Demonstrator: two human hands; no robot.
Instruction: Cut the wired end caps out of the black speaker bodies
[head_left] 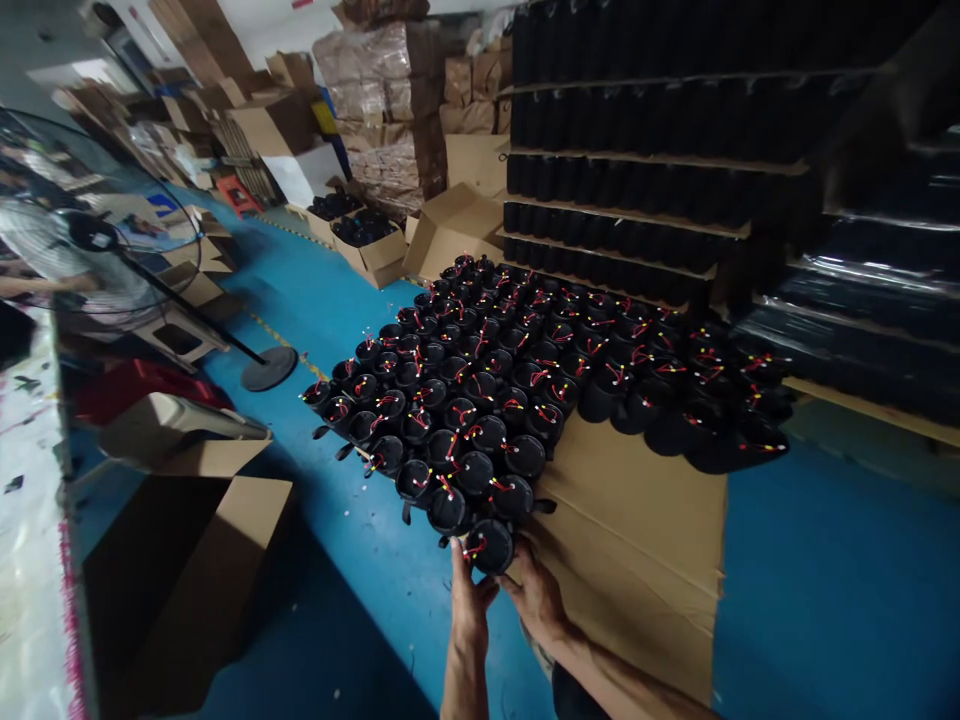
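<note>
A round black housing (493, 548), open at the top with red wires and small white and yellow connectors, sits at the near corner of a large group of the same kind. My left hand (468, 592) has its fingers around the left side of this housing. On its right side my right hand (537, 590) holds it too, thumb toward the front. Its lower part is hidden by my hands. Just behind it stand more black housings (448, 508), close-packed in rows on a flat cardboard sheet (637, 520). Some have black straps hanging out at the side.
Left of me are an open cardboard box (202, 570) and a white work table (30, 540). A fan on a round base (268, 369) stands beyond, near a seated person (97, 265). Shelved stacks of black items (630, 180) rise behind, with boxes (375, 250) on the blue floor.
</note>
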